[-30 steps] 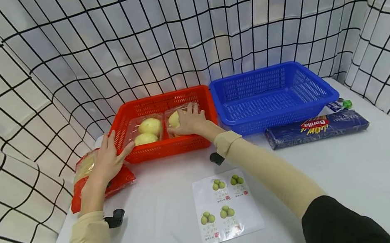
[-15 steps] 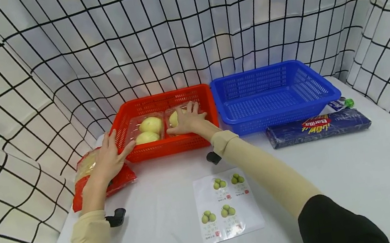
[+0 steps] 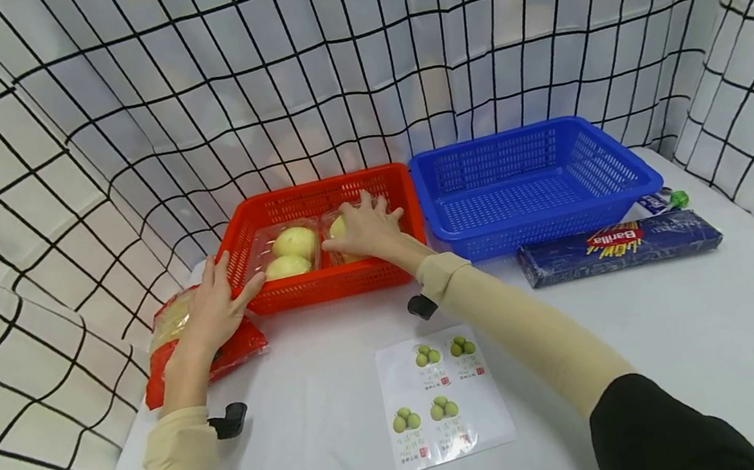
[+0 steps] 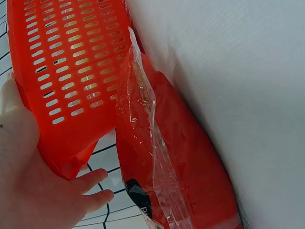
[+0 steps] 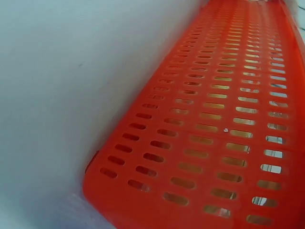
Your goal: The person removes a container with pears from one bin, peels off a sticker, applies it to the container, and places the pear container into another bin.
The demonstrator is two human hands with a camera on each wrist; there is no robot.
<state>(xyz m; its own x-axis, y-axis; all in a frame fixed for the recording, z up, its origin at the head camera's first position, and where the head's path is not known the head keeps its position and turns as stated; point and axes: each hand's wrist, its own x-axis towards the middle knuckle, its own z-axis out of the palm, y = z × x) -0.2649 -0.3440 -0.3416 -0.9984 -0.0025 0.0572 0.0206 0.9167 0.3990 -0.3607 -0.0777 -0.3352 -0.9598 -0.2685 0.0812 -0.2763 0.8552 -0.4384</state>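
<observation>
I read the clock from the sheet of paper (image 3: 453, 382), which lies nearest to me on the white table (image 3: 329, 404); it carries four small pictures of green fruit. At ten o'clock is the red bag (image 3: 247, 345), lying beside the left end of the red basket (image 3: 340, 283). Above this bag is the left hand (image 3: 208, 313), thumb and fingers wide apart; in the left wrist view it touches the basket's corner, and I see nothing gripped. At two o'clock the blue pack (image 3: 621, 251) lies flat, and behind it one small thing with a green end (image 3: 679, 199), partly hidden.

The red basket itself stands at eleven o'clock. Inside it are two clear packs: the left pack (image 3: 293, 247) shows two pale yellow fruits, the right pack (image 3: 335, 229) is half covered by the right hand (image 3: 369, 228). The fingers of this hand are well spread over the pack; whether they touch it, I cannot tell. At one o'clock, just beside, is the blue basket (image 3: 544, 230), its slotted floor and walls visible to me. Farthest, across twelve o'clock, hangs the black net (image 3: 368, 92).
</observation>
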